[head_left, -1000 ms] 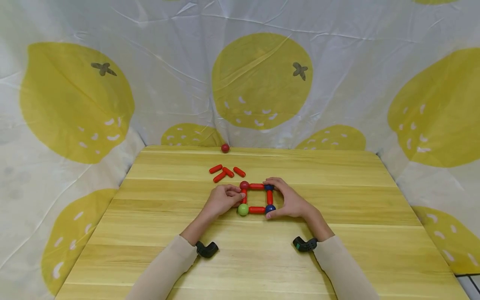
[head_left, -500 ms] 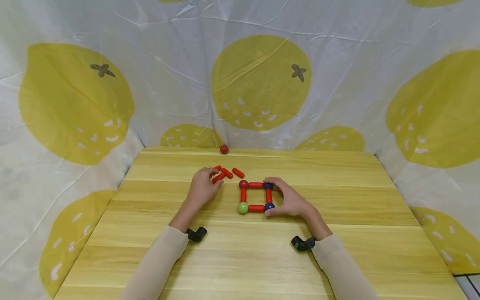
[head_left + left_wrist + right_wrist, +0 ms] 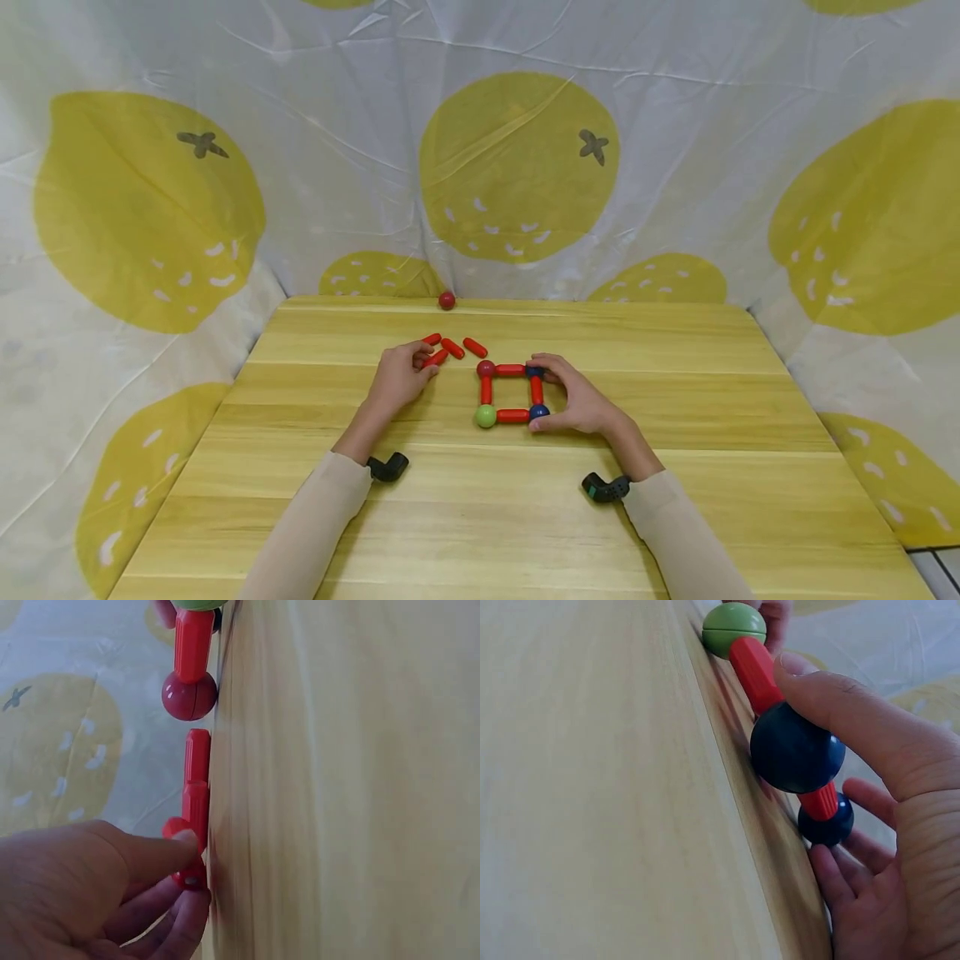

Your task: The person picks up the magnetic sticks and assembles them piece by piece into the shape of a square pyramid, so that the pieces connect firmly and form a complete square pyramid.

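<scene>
A square of red magnetic rods with balls at its corners lies on the table: a green ball (image 3: 486, 416), a red ball (image 3: 486, 368) and two dark blue balls (image 3: 797, 748). My right hand (image 3: 581, 400) holds its right side, thumb by the near blue ball and fingers around the far one. Left of the square, my left hand (image 3: 400, 377) pinches a red magnetic rod (image 3: 435, 358) between thumb and fingers. In the left wrist view, that rod (image 3: 190, 876) is partly hidden by the thumb. Other loose red rods (image 3: 475, 347) lie close beside it.
A single red ball (image 3: 447, 301) sits at the table's back edge, against the lemon-print cloth (image 3: 517, 167). The wooden table (image 3: 480, 517) extends around both arms. A black wrist camera (image 3: 388, 467) juts from the left wrist, another (image 3: 605, 487) from the right.
My left hand has left the square's left side, moved left and back to the loose rods, and now pinches one. The right hand has stayed on the square.
</scene>
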The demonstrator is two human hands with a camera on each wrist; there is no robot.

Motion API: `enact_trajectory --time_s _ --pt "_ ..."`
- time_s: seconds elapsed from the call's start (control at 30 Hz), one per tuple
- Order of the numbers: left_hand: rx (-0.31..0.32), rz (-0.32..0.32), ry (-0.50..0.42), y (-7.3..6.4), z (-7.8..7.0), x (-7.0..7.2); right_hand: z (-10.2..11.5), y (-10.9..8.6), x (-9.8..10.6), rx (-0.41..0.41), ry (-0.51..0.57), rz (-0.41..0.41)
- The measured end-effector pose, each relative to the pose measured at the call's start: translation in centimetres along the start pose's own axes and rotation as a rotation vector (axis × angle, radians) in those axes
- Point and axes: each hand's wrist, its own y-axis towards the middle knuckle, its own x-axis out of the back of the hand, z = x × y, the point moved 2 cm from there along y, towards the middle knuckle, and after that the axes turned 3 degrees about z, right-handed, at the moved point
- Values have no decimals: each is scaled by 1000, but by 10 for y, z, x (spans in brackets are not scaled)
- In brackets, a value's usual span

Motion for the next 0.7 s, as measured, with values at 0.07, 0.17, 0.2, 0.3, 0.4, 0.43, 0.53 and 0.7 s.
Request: enact_trajectory --time_s 0.07,0.17,0.2,0.3,0.4,0.43,0.53,0.7 --pt "-3 13 -28 -4 -1 1 1 1 -1 -1 1 0" --pt "-39 58 -106 -11 -7 1 1 1 -1 3 15 -2" --pt "-53 78 -138 -13 -10 0 1 1 -1 5 22 -3" --pt "-80 160 -270 -19 -19 -4 1 0 -1 15 31 -9" --pt "-82 240 -391 -24 -27 -10 2 -1 0 21 23 -15" --pt "-86 266 -427 -25 -29 -13 2 -1 0 24 21 -15" --pt "-111 330 -493 -28 -34 -19 1 -1 0 27 25 -11" --pt "-157 416 -540 -32 -39 -27 0 -1 1 18 23 0"
